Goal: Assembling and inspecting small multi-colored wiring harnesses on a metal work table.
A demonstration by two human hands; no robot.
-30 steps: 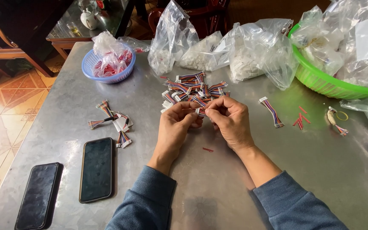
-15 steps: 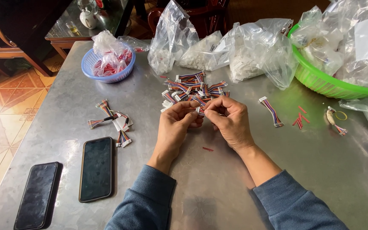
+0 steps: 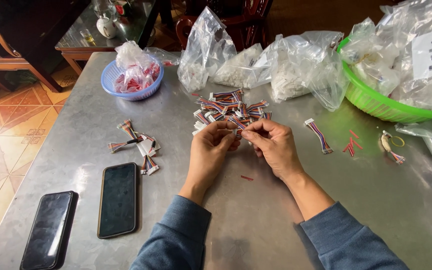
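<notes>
My left hand and my right hand meet at the middle of a metal table, fingertips pinching a small multicoloured wire cable with a white connector between them. Just beyond my fingers lies a pile of similar short striped cables. A single cable lies to the right of my right hand. A smaller cluster of cables lies to the left of my left hand.
Two dark phones lie face up at the front left. A blue basket with a bag of red parts stands back left. Clear plastic bags line the back. A green basket with bags is at right. Red bits lie nearby.
</notes>
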